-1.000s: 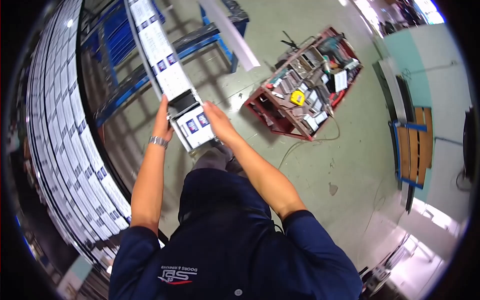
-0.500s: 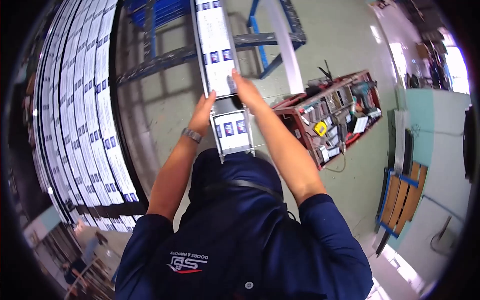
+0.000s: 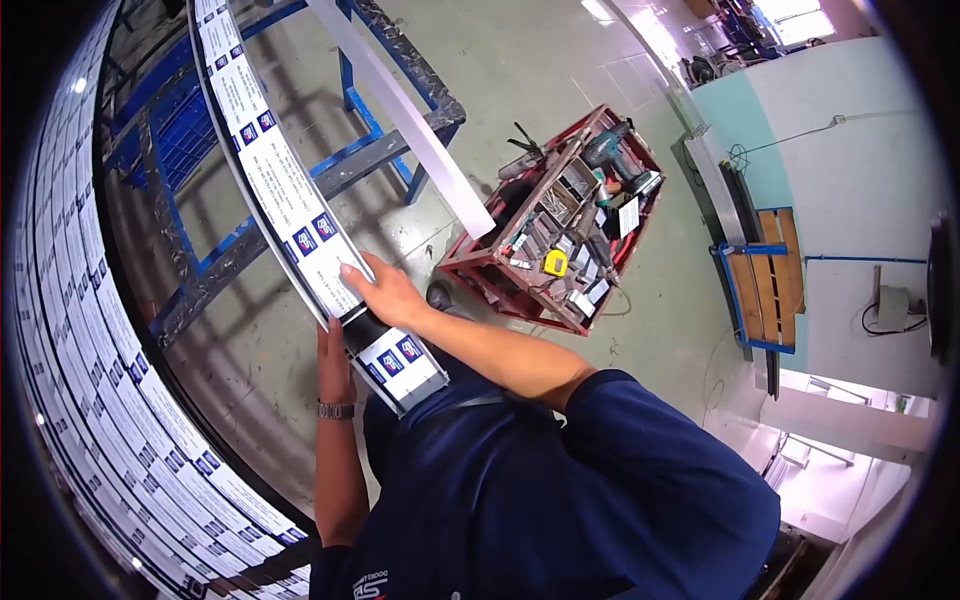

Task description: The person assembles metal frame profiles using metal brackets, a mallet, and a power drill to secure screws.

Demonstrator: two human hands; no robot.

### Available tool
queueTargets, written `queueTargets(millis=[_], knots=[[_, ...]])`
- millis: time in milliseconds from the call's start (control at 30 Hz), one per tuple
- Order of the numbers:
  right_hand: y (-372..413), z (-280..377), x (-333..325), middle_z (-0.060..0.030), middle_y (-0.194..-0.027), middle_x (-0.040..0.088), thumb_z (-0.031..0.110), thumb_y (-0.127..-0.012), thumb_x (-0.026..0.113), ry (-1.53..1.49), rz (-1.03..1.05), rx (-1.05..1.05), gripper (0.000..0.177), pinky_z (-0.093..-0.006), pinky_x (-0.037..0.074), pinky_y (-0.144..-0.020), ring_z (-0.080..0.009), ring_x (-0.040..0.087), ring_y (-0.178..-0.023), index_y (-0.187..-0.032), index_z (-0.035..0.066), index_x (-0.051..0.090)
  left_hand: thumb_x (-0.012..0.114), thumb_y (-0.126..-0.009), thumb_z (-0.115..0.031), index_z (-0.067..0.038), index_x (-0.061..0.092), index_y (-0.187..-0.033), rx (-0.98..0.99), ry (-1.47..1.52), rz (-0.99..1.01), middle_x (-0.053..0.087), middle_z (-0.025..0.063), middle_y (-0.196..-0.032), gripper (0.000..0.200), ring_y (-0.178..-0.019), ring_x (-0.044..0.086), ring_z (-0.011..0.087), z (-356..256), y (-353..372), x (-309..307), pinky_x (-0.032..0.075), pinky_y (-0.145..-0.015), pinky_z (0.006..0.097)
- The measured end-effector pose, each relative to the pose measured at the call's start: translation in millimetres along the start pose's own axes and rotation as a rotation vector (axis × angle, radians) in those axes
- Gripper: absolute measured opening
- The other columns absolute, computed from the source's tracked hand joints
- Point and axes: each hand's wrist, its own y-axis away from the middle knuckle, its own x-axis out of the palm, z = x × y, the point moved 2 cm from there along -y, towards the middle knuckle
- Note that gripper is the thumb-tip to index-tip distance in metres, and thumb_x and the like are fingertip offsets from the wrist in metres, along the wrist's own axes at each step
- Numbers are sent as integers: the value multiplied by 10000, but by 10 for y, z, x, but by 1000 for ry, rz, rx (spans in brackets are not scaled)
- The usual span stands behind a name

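A long metal profile [image 3: 270, 170] covered in white printed film runs from the upper left down to my waist. Near its close end a dark bare section [image 3: 364, 330] shows, followed by a short film-covered end part [image 3: 402, 366] against my shirt. My right hand [image 3: 390, 295] grips the right edge, thumb on the printed face and the other fingers around the side. On the opposite edge, beside the dark section, my left hand [image 3: 336, 350] holds the profile; its fingers are partly hidden beneath. A metal-band watch [image 3: 335, 410] is on my left wrist.
Blue-and-black metal trestles [image 3: 350, 175] stand beneath the profile. Stacked film-covered profiles [image 3: 150, 440] fill the left side. A red tool crate [image 3: 470, 262] with a yellow tape measure [image 3: 555, 262] sits on the floor to the right, near a pale strip [image 3: 410, 125]. A wooden pallet [image 3: 768, 285] leans farther right.
My view has turned to the right, so the profile now slants to the upper left. Both hands keep hold of it near the dark section; the right hand's thumb still lies on the face.
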Motion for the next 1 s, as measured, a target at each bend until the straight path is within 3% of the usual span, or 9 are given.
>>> queueTargets(millis=[233, 367, 500, 600, 667, 767, 867, 933, 1000], knots=[[-71, -58, 58, -267, -1155, 681, 641, -933, 532, -39, -96, -101, 723, -469, 492, -986, -427, 640, -1122, -1389, 80, 555, 431, -1078, -389, -17, 313, -1541, -32, 24, 94, 455, 118, -1499, 606, -1356, 438, 216, -115, 24, 46, 341, -1128, 367], [-56, -55, 50, -261, -1127, 694, 667, -918, 534, -91, -16, -64, 734, -473, 500, -970, -429, 644, -1117, -1375, 94, 571, 414, -1080, -419, -8, 353, -1510, -7, 81, 142, 509, 120, -1446, 598, -1291, 521, 218, -11, -61, -32, 418, -1078, 361], [-13, -107, 37, -259, -1215, 668, 688, -923, 515, -107, -20, 65, 781, -468, 468, -1028, -416, 614, -1193, -1401, 71, 550, 413, -1077, -441, -20, 397, -1486, -75, 119, 28, 545, 122, -1414, 587, -1235, 582, 235, -71, -17, 4, 470, -1046, 368], [-24, -410, 23, -243, -1315, 629, 576, -979, 539, -526, 27, -63, 711, -396, 450, -1051, -341, 587, -1259, -1378, -12, 555, 451, -1046, -523, -17, 445, -1456, -60, 97, 13, 572, 109, -1397, 651, -1224, 591, 234, -161, 45, 91, 464, -1050, 370], [23, -841, -104, -225, -1254, 663, 533, -985, 565, -488, -1, -218, 635, -374, 472, -1016, -308, 624, -1196, -1312, -9, 611, 456, -1042, -532, -17, 450, -1452, -55, 102, 11, 577, 109, -1390, 659, -1221, 592, 233, -158, 37, 75, 464, -1049, 371], [357, -1312, -815, -168, -1075, 720, 526, -964, 605, -336, 163, -73, 581, -335, 544, -868, -206, 689, -973, -1206, 1, 671, 487, -1015, -573, -22, 488, -1420, -65, 84, -11, 616, 108, -1335, 685, -1182, 613, 231, -155, 55, 81, 486, -1020, 371], [472, -2084, -1421, -152, -916, 748, 491, -942, 637, -201, -74, 87, 529, -367, 562, -761, -245, 725, -771, -1149, 9, 701, 459, -1033, -550, -28, 447, -1467, -116, 70, -39, 583, 109, -1395, 679, -1218, 607, 239, -134, 59, -13, 487, -1036, 371], [532, -2312, -1889, -175, -919, 741, 471, -894, 688, 66, -227, 140, 513, -405, 556, -791, -288, 728, -854, -1099, 1, 717, 461, -1029, -557, -29, 447, -1466, -145, 61, -65, 591, 104, -1385, 685, -1207, 614, 239, -114, 53, -75, 499, -1021, 370], [467, -2569, -2127, -210, -922, 724, 406, -883, 704, 188, -398, 151, 490, -429, 550, -790, -344, 713, -873, -1174, 12, 690, 470, -1019, -574, -34, 478, -1441, -177, 54, -101, 629, 94, -1329, 685, -1165, 637, 232, -109, 48, -116, 524, -985, 368]])
